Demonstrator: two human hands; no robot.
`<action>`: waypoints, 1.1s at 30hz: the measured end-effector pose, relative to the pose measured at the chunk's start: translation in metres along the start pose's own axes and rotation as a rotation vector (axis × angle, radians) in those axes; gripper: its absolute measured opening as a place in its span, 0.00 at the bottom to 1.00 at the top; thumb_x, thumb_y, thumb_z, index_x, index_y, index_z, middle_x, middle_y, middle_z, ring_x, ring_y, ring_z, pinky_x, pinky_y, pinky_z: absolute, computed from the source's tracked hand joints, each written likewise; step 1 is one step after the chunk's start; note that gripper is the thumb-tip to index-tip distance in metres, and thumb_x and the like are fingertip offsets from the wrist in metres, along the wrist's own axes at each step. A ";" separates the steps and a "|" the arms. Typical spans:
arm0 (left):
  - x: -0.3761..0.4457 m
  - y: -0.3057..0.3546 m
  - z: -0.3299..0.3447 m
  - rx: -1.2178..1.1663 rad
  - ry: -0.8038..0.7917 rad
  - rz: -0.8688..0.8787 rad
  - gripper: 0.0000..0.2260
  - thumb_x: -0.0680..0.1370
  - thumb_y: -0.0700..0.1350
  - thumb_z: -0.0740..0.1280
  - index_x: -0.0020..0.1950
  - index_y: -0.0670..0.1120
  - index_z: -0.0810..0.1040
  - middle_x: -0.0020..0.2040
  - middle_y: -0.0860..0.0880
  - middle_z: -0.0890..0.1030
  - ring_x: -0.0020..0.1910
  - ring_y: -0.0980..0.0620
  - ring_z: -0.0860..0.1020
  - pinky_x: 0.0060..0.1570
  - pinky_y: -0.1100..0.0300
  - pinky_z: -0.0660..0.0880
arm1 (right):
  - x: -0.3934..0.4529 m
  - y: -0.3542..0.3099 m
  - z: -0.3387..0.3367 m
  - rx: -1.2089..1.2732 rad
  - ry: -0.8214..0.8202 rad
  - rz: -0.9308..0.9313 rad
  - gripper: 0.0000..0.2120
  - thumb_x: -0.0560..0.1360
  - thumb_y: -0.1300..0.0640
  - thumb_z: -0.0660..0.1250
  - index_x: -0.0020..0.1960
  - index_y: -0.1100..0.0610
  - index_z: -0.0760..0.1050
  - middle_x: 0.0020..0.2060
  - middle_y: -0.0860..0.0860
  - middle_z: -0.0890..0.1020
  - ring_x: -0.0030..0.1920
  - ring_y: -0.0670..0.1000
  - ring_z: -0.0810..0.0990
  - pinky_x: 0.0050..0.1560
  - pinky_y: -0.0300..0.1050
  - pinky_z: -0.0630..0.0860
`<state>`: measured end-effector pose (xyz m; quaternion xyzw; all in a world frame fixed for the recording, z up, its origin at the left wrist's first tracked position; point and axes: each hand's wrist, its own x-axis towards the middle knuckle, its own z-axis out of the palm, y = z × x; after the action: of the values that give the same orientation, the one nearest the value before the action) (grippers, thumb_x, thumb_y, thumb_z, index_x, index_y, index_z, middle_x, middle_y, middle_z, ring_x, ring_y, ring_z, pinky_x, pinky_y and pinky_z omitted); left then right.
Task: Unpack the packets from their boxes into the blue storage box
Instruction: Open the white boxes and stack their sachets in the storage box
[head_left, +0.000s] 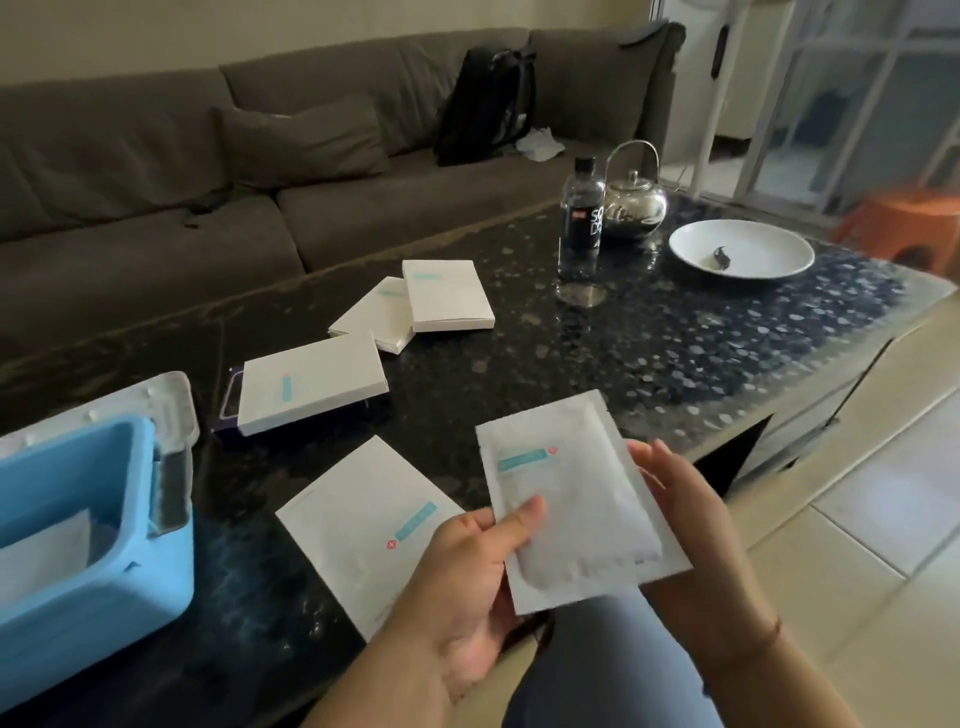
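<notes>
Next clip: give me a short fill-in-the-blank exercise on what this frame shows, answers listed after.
1. The white packet is held by ____ hands, the left hand and the right hand.
2. The blue storage box sits at the table's ____ side in this view.
3. The water bottle stands right next to a shiny metal ____.
4. The white plate rests on the dark ____.

Answers: both; left; kettle; table
</notes>
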<state>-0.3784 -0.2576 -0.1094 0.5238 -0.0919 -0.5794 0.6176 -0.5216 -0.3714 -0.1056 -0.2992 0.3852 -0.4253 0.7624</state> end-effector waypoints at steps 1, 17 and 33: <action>-0.001 0.001 0.000 -0.029 0.071 0.030 0.06 0.75 0.43 0.70 0.49 0.45 0.85 0.49 0.42 0.86 0.46 0.43 0.86 0.49 0.48 0.81 | -0.022 0.026 0.012 -0.107 -0.133 0.068 0.24 0.77 0.39 0.57 0.43 0.58 0.79 0.37 0.58 0.82 0.32 0.55 0.79 0.32 0.45 0.75; -0.032 0.033 -0.059 -0.125 0.299 0.251 0.13 0.66 0.41 0.75 0.50 0.41 0.86 0.48 0.40 0.86 0.47 0.41 0.85 0.46 0.48 0.81 | -0.048 0.075 0.065 -0.508 -0.327 0.043 0.09 0.61 0.57 0.74 0.37 0.63 0.85 0.33 0.67 0.83 0.30 0.60 0.81 0.31 0.48 0.75; -0.119 0.111 -0.166 0.348 0.513 0.532 0.25 0.72 0.40 0.74 0.66 0.55 0.73 0.48 0.49 0.87 0.49 0.50 0.85 0.49 0.49 0.82 | -0.042 0.073 0.187 -0.768 -0.804 0.129 0.07 0.75 0.59 0.69 0.50 0.61 0.83 0.42 0.59 0.86 0.37 0.59 0.84 0.31 0.47 0.77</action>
<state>-0.2277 -0.0954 -0.0392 0.7060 -0.1636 -0.2258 0.6510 -0.3482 -0.2766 -0.0510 -0.6699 0.2088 -0.0595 0.7100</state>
